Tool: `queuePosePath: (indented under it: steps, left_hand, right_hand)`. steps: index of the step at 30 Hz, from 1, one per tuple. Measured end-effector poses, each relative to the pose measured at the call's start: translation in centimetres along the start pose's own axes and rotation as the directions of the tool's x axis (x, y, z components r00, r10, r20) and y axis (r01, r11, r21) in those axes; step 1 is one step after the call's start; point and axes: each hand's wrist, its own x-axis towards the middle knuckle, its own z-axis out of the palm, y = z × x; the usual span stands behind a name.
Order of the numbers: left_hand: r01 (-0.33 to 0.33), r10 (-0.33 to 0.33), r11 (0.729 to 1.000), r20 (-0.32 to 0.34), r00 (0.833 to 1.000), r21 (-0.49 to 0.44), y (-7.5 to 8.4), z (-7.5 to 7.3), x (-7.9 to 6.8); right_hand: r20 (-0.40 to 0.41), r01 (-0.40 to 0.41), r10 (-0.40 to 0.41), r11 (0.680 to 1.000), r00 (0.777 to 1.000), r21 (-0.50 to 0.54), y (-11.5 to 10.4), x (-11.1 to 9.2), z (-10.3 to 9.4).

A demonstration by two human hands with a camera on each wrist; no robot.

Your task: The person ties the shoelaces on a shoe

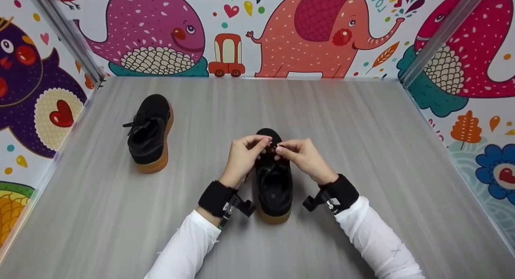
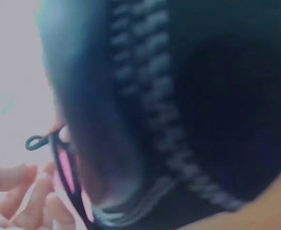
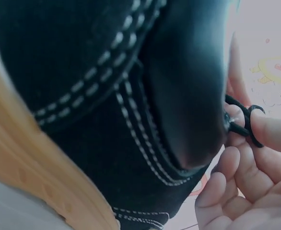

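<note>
A black shoe (image 1: 274, 208) with a tan sole stands on the floor, toe pointing away from me. Over its lacing my left hand (image 1: 242, 156) and right hand (image 1: 306, 158) meet from either side. Thumb and forefinger of the right hand pinch a loop of black shoelace (image 3: 257, 129), as the right wrist view shows. The left hand's thumb and forefinger are also brought together at the laces. In the left wrist view, a small loop of the shoelace (image 2: 36, 142) sticks out beside the shoe's tongue. Fingers partly hide the knot area.
Another black shoe (image 1: 151, 138) with a tan sole stands apart at the left, its laces in a bow. Printed cartoon panels (image 1: 229, 25) wall the grey wood-look floor (image 1: 354, 118) at the back and both sides. Both wrists wear black camera straps (image 1: 217, 198).
</note>
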Motion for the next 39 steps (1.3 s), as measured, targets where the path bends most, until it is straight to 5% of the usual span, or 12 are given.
queuePosePath:
  steps: [3,7,12,16,26,31,35,39]
  left_hand:
    - [0.122,-0.114,0.989,0.091,0.989,-0.08,0.2,-0.2,0.7]
    - [0.213,-0.188,0.971,0.209,0.96,-0.109,0.4,-0.5,1.5]
    - [0.25,-0.22,0.966,0.309,0.925,-0.061,0.6,-0.8,2.0]
    - [0.234,-0.211,0.972,0.331,0.92,-0.03,0.5,-0.9,2.0]
    - [0.075,-0.061,0.996,0.258,0.964,-0.045,-0.2,-0.4,1.3]
    - [-0.056,0.056,0.998,0.19,0.98,-0.006,-0.7,0.1,0.9]
    - [-0.194,0.181,0.978,0.139,0.974,0.082,-0.1,0.4,-0.1]
    - [-0.339,0.318,0.907,0.123,0.94,0.25,-0.3,0.8,-0.6]
  right_hand:
    - [0.014,0.017,-0.017,0.999,1.0,-0.043,-0.1,0.0,-0.2]
    - [0.04,0.046,-0.043,0.995,0.998,-0.083,-0.5,0.0,-0.3]
    - [0.092,0.08,-0.07,0.992,0.993,-0.1,-2.6,-0.7,-0.3]
    - [0.116,0.087,-0.073,0.989,0.991,-0.122,-3.2,-0.9,-0.4]
    - [0.099,0.007,-0.002,0.999,0.995,-0.051,-0.5,0.0,-0.7]
    - [0.072,0.001,0.001,1.0,0.997,-0.019,-0.3,-0.1,-0.6]
    - [0.066,0.002,-0.001,1.0,0.998,-0.014,-0.3,-0.2,-0.6]
    - [0.075,0.011,-0.009,1.0,0.997,-0.028,-0.5,-0.4,-0.7]
